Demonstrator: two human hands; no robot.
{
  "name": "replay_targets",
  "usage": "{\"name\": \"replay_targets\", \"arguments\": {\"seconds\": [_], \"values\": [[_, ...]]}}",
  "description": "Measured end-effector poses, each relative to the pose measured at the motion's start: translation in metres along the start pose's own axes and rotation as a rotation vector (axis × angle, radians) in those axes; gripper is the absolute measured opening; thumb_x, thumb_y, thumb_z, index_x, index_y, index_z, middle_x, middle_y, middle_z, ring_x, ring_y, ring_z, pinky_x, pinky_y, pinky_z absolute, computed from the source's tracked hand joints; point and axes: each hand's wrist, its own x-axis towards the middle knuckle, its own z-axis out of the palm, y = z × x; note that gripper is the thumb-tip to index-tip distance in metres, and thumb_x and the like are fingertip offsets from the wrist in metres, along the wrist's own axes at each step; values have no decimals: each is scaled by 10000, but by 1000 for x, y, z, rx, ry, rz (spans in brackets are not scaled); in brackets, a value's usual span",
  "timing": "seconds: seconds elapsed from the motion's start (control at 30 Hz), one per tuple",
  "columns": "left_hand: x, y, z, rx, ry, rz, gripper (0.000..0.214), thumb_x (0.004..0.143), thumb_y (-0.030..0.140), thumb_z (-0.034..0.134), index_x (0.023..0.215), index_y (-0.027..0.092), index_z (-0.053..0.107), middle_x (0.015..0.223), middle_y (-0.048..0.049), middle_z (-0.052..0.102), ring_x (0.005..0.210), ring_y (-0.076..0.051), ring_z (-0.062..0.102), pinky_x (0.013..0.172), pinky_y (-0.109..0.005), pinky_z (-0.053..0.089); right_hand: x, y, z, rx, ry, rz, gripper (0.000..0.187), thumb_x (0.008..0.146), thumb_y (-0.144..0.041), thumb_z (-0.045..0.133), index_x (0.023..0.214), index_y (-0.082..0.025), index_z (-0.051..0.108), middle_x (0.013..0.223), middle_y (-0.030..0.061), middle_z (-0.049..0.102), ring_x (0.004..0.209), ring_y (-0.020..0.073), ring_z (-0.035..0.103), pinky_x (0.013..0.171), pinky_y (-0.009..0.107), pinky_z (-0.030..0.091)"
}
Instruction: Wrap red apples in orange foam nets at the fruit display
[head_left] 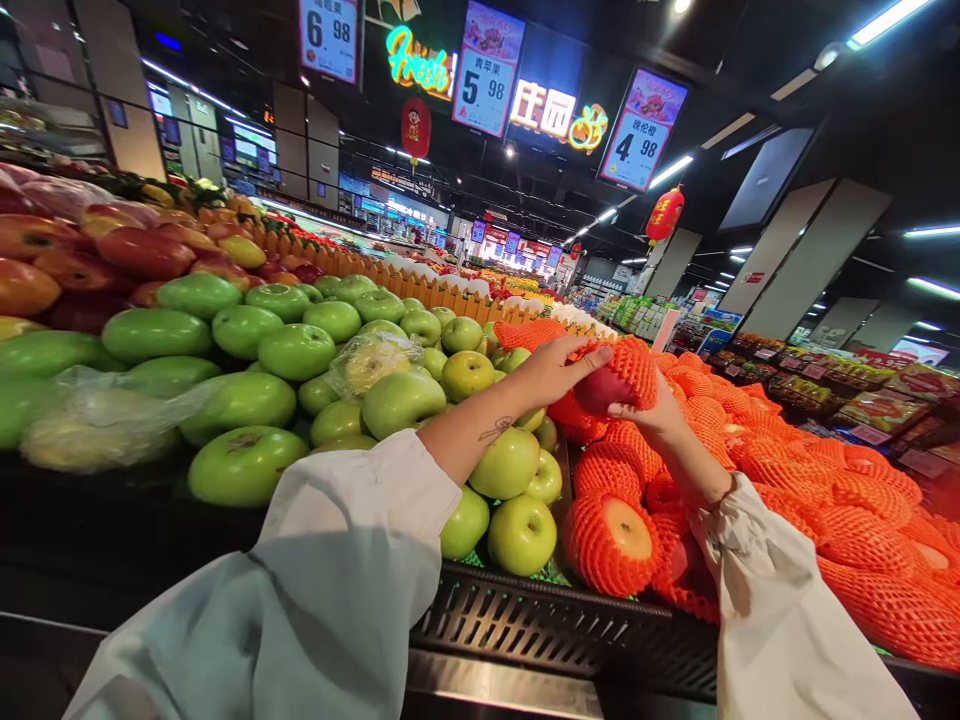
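A red apple [598,391], partly covered by an orange foam net [634,372], is held up over the fruit display between both hands. My left hand [556,368] reaches in from the left, its thumb along the top of the apple at the net's edge; its other fingers are partly hidden. From below and the right, my right hand [654,408] grips the netted side, with a fingertip showing under the apple. Beneath the hands lie other netted fruits [611,540], one showing a pale yellow-orange top. Green apples [523,530] are heaped under my left forearm.
A black slotted rail [517,615] edges the display. Two bagged fruits [373,362] rest among the green apples. Red apples [146,253] are piled at the far left. A low wooden picket divider [427,290] runs behind. Packaged goods [889,395] fill shelves at right. Price signs [487,70] hang overhead.
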Motion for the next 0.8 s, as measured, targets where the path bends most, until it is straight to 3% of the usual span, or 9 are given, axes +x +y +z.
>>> {"name": "replay_targets", "arguments": {"seconds": [0.1, 0.23, 0.33, 0.47, 0.57, 0.7, 0.8], "values": [[0, 1, -2, 150, 42, -13, 457, 1005, 474, 484, 655, 183, 444, 691, 4, 492, 703, -144, 460, 740, -321, 373, 0, -4, 1, -122, -28, 21, 940, 391, -535, 986, 1191, -217, 610, 1257, 140, 687, 1269, 421, 599, 1150, 608, 449], [-1, 8, -7, 299, 145, -12, 448, 1013, 382, 501, 620, 191, 404, 627, 18, 471, 663, -143, 432, 709, -325, 321, 1, -6, 2, -71, 25, 26, 962, 386, -504, 988, 1219, -231, 590, 1298, 129, 667, 1280, 403, 594, 1160, 597, 436], [-2, 12, -10, 347, 212, -24, 390, 1013, 358, 503, 666, 181, 519, 698, -27, 605, 700, -163, 493, 735, -335, 352, 4, -3, 5, 45, 136, 32, 915, 410, -458, 988, 1197, -242, 574, 1308, 122, 652, 1294, 380, 587, 1183, 592, 412], [-3, 14, -10, 340, 225, -10, 307, 1020, 325, 487, 923, 139, 711, 996, -127, 751, 887, -207, 627, 841, -348, 424, 7, -1, 7, 65, 272, -1, 786, 447, -428, 978, 1098, -256, 572, 1223, 87, 667, 1216, 348, 627, 1161, 575, 442], [-2, 17, -9, 414, 181, -7, 347, 1028, 367, 461, 979, 160, 735, 1006, -118, 759, 904, -218, 643, 834, -355, 431, 7, 1, 5, 34, 329, -63, 717, 545, -431, 939, 1119, -267, 542, 1199, 71, 654, 1160, 321, 643, 1123, 555, 475], [-4, 18, -8, 480, 10, -5, 399, 1012, 410, 465, 735, 183, 641, 713, -50, 642, 718, -187, 547, 749, -347, 385, 5, 3, 0, -84, 364, -133, 712, 611, -431, 909, 1153, -282, 472, 1205, 56, 612, 1148, 306, 629, 1085, 534, 489], [-7, 16, -8, 395, -40, -7, 443, 995, 478, 458, 652, 201, 500, 621, -13, 508, 662, -173, 496, 719, -347, 369, 3, 0, -2, -178, 332, -200, 748, 581, -423, 932, 1148, -279, 466, 1222, 65, 580, 1195, 320, 592, 1109, 535, 458]]}}
